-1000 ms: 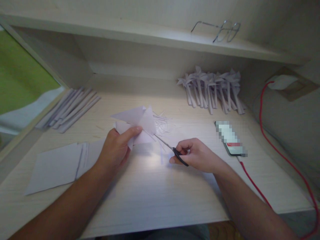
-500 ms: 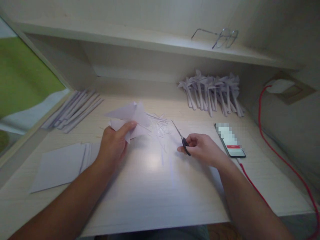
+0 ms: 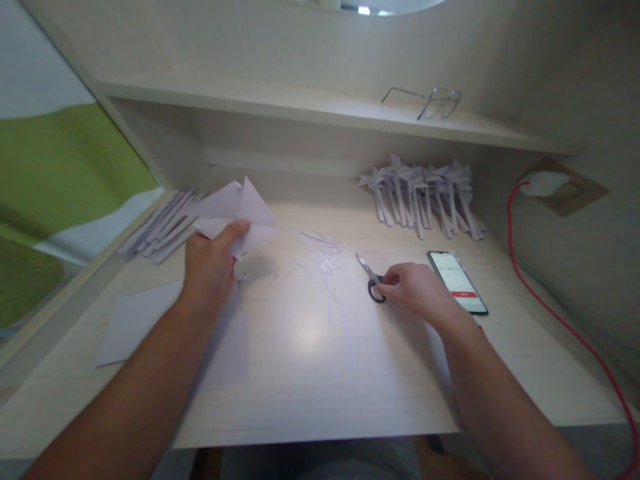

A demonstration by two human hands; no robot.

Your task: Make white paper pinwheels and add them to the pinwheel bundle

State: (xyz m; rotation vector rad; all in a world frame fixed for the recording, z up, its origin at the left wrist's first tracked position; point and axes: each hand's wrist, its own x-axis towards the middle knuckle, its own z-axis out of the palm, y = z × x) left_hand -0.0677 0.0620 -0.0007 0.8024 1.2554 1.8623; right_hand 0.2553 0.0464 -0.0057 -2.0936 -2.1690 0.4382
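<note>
My left hand (image 3: 210, 267) pinches folded paper (image 3: 235, 213); my right hand (image 3: 417, 290) grips scissors (image 3: 371, 279), blades pointing toward eleven o'clock.

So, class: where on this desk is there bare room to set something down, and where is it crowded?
Bare room: the desk front, between the two forearms, and the near right corner beside the red cable. Crowded: paper scraps mid-desk, scissors under the right hand, the phone, pinwheels behind, sheets and rolled strips by the left hand.
</note>
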